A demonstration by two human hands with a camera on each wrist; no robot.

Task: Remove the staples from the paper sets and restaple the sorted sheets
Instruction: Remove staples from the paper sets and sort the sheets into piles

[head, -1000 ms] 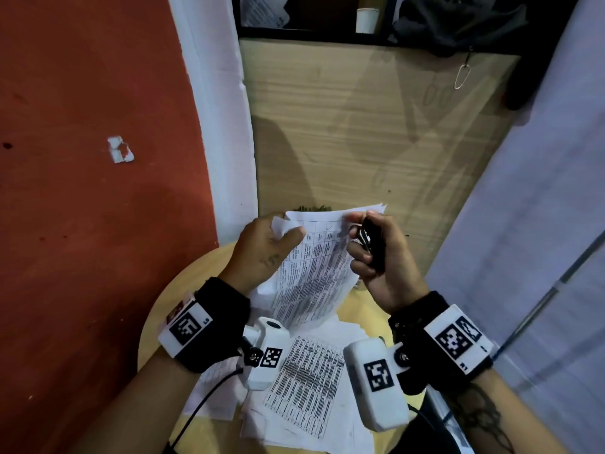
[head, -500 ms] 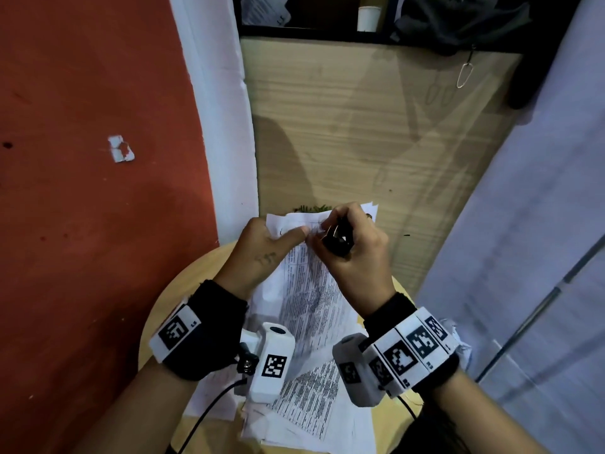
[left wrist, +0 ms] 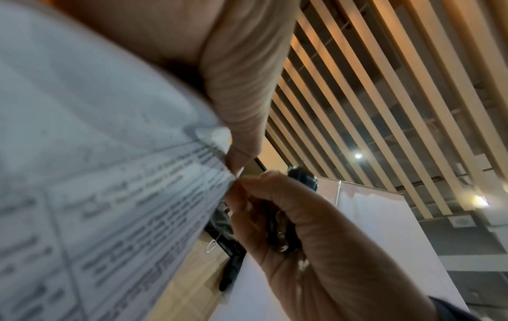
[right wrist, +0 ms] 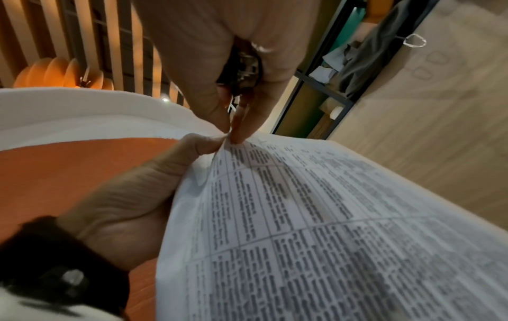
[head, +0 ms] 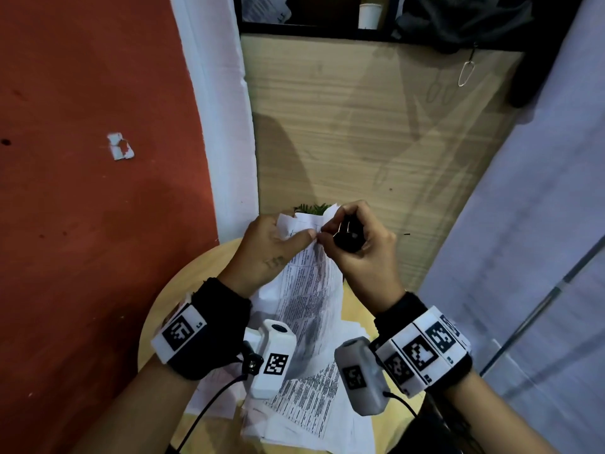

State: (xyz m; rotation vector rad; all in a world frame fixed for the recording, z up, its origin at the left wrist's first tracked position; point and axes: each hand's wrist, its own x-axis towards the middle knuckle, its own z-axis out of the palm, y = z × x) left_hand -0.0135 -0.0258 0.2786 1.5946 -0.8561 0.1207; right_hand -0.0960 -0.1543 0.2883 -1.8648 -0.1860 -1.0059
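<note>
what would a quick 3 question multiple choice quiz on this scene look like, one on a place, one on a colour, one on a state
1. Where do the loose printed sheets lie?
A. on the round wooden table
B. on the shelf above
C. on the floor

2. What colour is the wall to the person's left?
A. green
B. red-orange
C. grey

3. How is the held paper set gripped?
A. flat under one palm
B. rolled in the right hand alone
C. pinched at its top corner by both hands

Answers:
1. A: the sheets are spread on the table below the wrists.
2. B: the head view shows a red-orange surface there.
3. C: the left hand thumb and the right hand fingertips meet at the corner, the right hand also holding a small black tool.
</note>
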